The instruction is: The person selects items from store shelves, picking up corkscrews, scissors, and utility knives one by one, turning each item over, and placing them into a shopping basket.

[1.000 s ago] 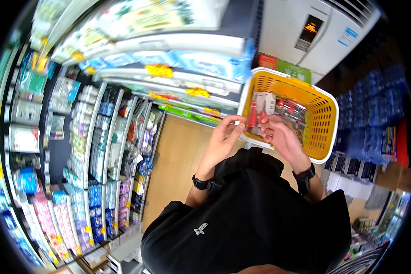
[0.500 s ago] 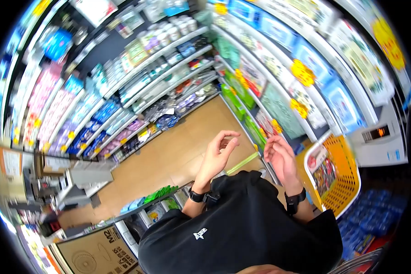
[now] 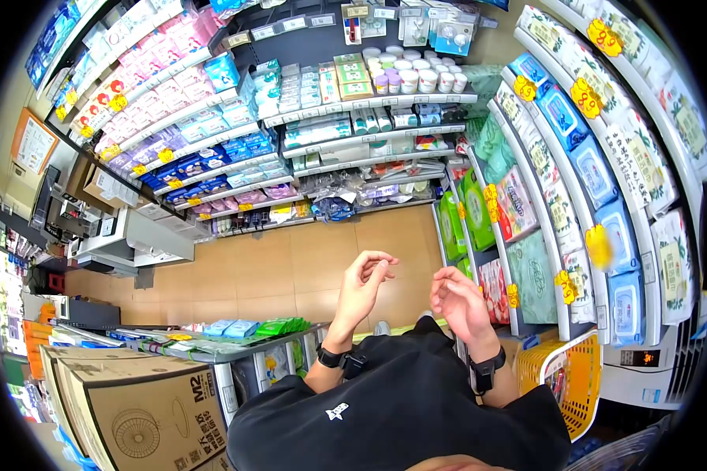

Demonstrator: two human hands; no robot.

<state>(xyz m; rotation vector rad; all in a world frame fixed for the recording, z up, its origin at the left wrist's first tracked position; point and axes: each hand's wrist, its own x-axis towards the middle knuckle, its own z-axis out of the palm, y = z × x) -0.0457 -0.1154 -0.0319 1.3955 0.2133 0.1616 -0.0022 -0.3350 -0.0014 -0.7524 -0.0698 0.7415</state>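
My left hand hovers in front of my body over the tiled floor, with loosely curled fingers and nothing in it. To its right, my right hand is raised with its palm turned inward, also holding nothing, its fingers bent but apart from the thumb. A gap separates the two hands, and neither touches any goods. Nearest to my right hand are a red-and-white package and a pale green tissue pack on the right-hand shelves. Both wrists carry black bands.
Shelves with pink packs, white-lidded tubs and blue wipes packs line the far and right sides. A yellow basket stands at lower right beside a white appliance. Brown cartons and a low shelf are at left. Tiled floor lies ahead.
My view has swung to the right and levelled, so the shelves appear more upright and sharper. Both hands sit slightly lower in view, their poses nearly the same, still holding nothing.
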